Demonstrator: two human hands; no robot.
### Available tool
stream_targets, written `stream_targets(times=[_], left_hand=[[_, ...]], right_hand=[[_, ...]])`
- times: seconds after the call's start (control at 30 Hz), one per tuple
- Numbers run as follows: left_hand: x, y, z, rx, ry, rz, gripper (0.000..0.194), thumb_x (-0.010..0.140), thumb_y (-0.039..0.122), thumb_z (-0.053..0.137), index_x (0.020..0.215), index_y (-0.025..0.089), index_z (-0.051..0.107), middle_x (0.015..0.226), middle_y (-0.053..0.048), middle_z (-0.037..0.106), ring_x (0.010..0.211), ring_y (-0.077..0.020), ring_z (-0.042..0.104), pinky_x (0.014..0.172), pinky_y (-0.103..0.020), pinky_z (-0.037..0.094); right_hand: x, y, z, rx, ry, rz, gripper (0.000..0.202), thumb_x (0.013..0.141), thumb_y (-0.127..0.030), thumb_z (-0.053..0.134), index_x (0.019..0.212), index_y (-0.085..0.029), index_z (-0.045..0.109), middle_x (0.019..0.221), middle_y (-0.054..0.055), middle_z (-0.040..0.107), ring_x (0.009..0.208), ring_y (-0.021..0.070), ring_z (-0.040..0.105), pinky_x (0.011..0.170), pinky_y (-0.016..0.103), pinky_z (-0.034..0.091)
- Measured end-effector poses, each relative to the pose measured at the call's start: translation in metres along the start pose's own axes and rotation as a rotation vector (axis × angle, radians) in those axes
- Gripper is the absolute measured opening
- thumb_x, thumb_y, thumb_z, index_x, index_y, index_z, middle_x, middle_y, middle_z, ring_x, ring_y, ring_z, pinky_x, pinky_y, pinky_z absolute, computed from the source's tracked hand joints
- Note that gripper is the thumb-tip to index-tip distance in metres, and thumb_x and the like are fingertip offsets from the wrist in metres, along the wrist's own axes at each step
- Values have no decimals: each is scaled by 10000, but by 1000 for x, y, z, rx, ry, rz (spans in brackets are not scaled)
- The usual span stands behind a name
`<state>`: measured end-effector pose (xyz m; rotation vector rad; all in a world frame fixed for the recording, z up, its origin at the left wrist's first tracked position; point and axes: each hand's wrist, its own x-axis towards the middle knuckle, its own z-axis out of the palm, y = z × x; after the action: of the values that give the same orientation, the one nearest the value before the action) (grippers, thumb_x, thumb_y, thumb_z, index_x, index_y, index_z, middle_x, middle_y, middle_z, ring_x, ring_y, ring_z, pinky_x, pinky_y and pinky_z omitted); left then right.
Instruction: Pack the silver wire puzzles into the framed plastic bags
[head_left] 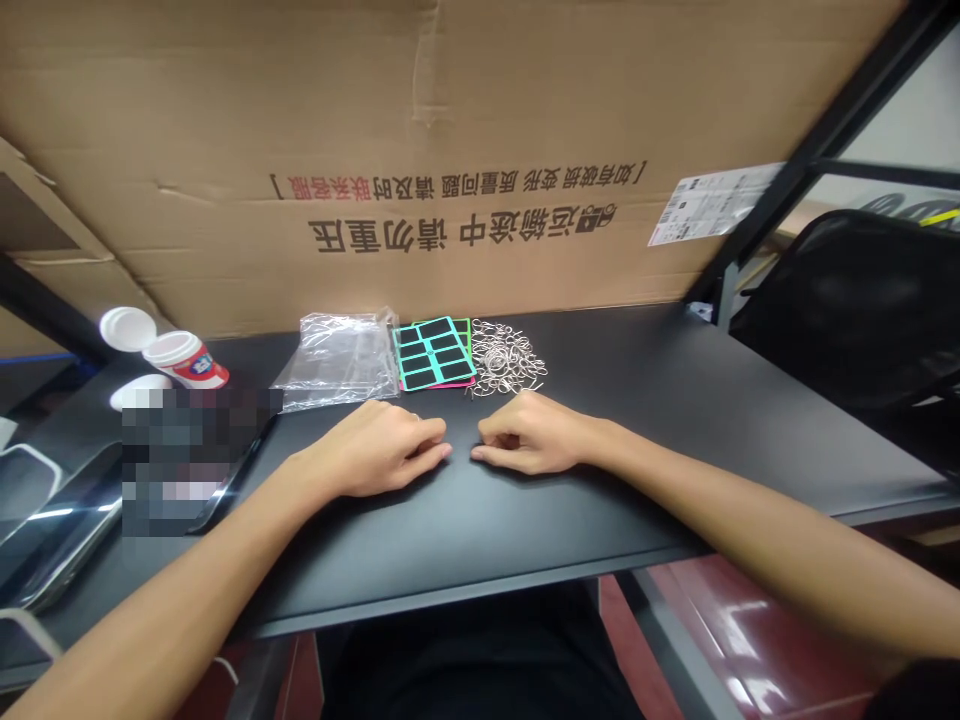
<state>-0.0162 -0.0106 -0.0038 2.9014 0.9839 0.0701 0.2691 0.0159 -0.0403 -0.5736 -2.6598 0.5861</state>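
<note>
My left hand [390,447] rests on the black tabletop, loosely fisted, and nothing shows in it. Facing it across a small gap is my right hand [530,435], its fingers curled the same way around nothing visible. Just beyond the hands lies a small stack of sheets; the top turquoise sheet [433,352] bears black rectangles, and green and pink edges stick out beneath. A heap of thin pale loops [504,358] touches the stack's right side. Clear plastic bags [341,355] lie flat to its left. Neither hand appears to touch these things.
A large cardboard sheet [480,120] stands along the table's back edge. At the left are a red-and-white tub [191,360] on its side, white lids [129,329] and a dark glossy device [60,530], partly blurred out. A black chair [847,300] stands at right.
</note>
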Motion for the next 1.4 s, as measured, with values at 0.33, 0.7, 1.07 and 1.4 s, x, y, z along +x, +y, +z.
stream_targets(times=[0.33, 0.7, 1.07, 1.4], left_hand=[[-7, -35, -16, 74, 615, -706, 295, 1049, 449, 559, 1268, 255, 595, 956, -20, 760, 812, -239, 712, 717, -347, 468], [-7, -61, 2, 172, 327, -990, 773, 963, 702, 537, 1487, 134, 543, 1395, -260, 696, 1292, -484, 648, 995, -555, 563], [-2, -64, 6, 79, 298, -990, 475, 922, 495, 604, 1259, 176, 706, 1207, -190, 791, 1144, -411, 738, 953, -500, 601], [-8, -53, -16, 236, 240, -1060, 322, 962, 432, 558, 1073, 214, 767, 1042, -182, 809, 999, -428, 775, 841, -468, 568]], right_hand=[[18, 8, -23, -290, 268, 210, 167, 1060, -338, 610, 974, -210, 672, 912, 56, 754, 805, 198, 656, 717, 311, 447], [126, 54, -44, -336, 73, 614, 949, 807, -729, 842, 1439, -77, 566, 1264, 263, 724, 1317, 485, 594, 1005, 567, 561], [138, 67, -44, -135, 103, 759, 1168, 621, -596, 1011, 1530, -72, 498, 1427, 285, 685, 1350, 450, 648, 1084, 535, 575], [135, 75, -49, -18, 283, 683, 684, 750, -336, 965, 1331, -154, 653, 1278, 171, 776, 1194, 360, 736, 1039, 510, 620]])
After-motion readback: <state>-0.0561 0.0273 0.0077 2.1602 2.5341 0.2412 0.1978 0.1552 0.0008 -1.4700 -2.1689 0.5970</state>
